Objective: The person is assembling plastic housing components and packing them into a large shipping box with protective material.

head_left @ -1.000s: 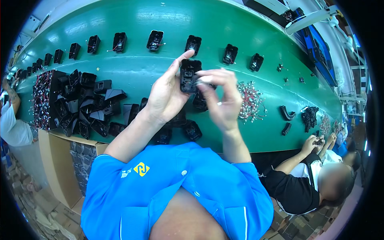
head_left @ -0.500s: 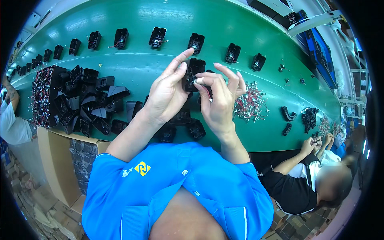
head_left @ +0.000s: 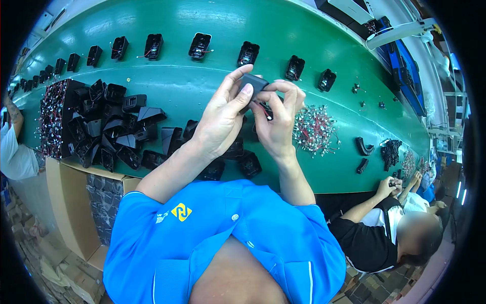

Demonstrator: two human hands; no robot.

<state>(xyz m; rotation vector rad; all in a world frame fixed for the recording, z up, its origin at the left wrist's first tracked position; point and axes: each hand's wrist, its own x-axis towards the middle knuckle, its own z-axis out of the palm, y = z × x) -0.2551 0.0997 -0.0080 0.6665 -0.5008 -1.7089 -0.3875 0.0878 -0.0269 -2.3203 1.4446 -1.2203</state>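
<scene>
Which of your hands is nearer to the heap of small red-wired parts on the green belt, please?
Right. The right hand is just beside the heap of red-wired parts; the left hand is beyond it, farther left.

Small black plastic housing [head_left: 251, 84], boxy with rounded corners, was held raised above the green conveyor belt [head_left: 177, 86], pinched between the fingers of both hands. It sat tilted, plain face toward the camera, directly over the black housings lying at the belt's near edge.

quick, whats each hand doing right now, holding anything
Left hand: closed on the small black plastic housing, gripping it from the left.
Right hand: fingers curled on the same housing, pinching it from the right.
</scene>
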